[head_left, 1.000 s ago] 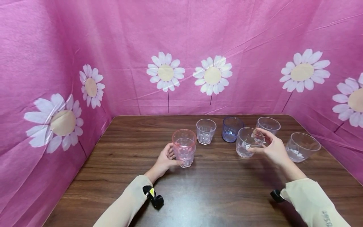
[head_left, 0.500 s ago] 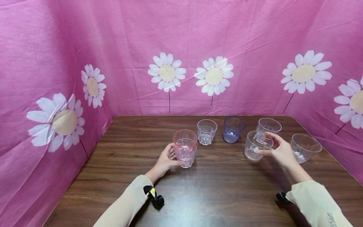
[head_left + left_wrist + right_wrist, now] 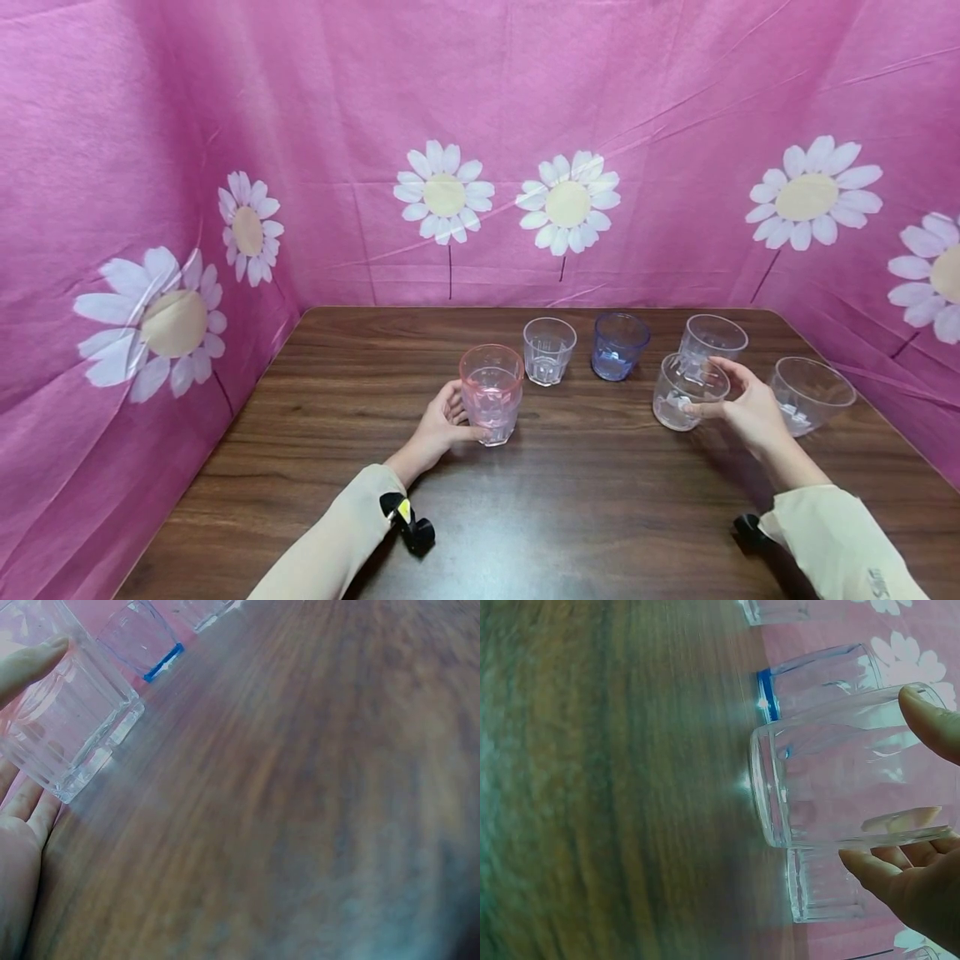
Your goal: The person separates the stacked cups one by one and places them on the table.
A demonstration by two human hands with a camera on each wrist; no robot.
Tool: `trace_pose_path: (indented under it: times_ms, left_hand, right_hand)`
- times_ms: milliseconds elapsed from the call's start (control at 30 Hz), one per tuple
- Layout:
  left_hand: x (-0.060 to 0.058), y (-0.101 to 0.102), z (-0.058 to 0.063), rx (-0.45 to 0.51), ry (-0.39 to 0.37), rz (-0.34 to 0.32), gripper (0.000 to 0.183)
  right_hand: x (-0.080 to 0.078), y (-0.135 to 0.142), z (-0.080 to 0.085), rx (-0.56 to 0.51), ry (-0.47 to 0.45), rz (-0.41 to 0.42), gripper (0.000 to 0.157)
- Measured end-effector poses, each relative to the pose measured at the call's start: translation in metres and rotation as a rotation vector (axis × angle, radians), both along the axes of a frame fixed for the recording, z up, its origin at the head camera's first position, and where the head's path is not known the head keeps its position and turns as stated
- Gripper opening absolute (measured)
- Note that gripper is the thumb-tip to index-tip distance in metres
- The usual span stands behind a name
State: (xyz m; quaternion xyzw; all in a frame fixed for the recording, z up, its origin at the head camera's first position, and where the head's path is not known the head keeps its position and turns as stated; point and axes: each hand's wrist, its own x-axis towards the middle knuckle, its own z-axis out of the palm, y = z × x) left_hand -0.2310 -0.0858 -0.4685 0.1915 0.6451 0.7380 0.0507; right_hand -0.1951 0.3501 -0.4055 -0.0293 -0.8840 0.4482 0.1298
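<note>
My left hand [image 3: 433,429] holds a pink-rimmed tumbler [image 3: 491,372] nested inside a clear faceted tumbler [image 3: 498,432], left of the table's middle. In the left wrist view, my thumb lies across the side of the clear faceted tumbler [image 3: 82,724]. On the right, my right hand [image 3: 756,414] grips a clear round tumbler [image 3: 678,417] between thumb and fingers. Seen from the right wrist, the round tumbler [image 3: 817,780] is upright with its base at or just over the table; contact is hard to tell.
Behind stand another clear faceted tumbler [image 3: 548,358], a blue tumbler [image 3: 617,354] and a clear tumbler [image 3: 716,333]. One more clear tumbler [image 3: 813,396] stands beyond my right wrist. Pink floral cloth [image 3: 337,208] encloses the wooden table [image 3: 337,350] at its back and sides.
My right hand has carried the clear round tumbler to the right and a little nearer to me, away from the blue one. The left hand and its nested tumblers stay put.
</note>
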Motion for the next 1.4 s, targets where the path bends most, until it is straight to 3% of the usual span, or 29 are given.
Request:
trace_pose_path:
  times_ms: [333,733,900,1200,1400]
  left_hand:
    - [0.001,0.0,0.001,-0.017,-0.003,0.016,0.072]
    - [0.001,0.0,0.0,-0.028,0.005,0.011,0.074]
    - [0.002,0.0,0.001,-0.027,0.012,0.008,0.075]
    - [0.001,0.0,0.001,-0.033,0.013,0.007,0.075]
    - [0.001,0.001,0.001,-0.033,0.019,0.009,0.075]
  right_hand:
    - [0.001,0.001,0.002,0.022,-0.023,0.074,0.095]
    - [0.003,-0.004,0.011,0.064,-0.04,0.137,0.111]
    - [0.003,-0.007,0.02,0.078,0.019,0.142,0.11]
    - [0.003,-0.029,0.043,-0.067,0.191,0.107,0.092]
    - [0.001,-0.054,0.058,-0.083,0.224,0.186,0.091]
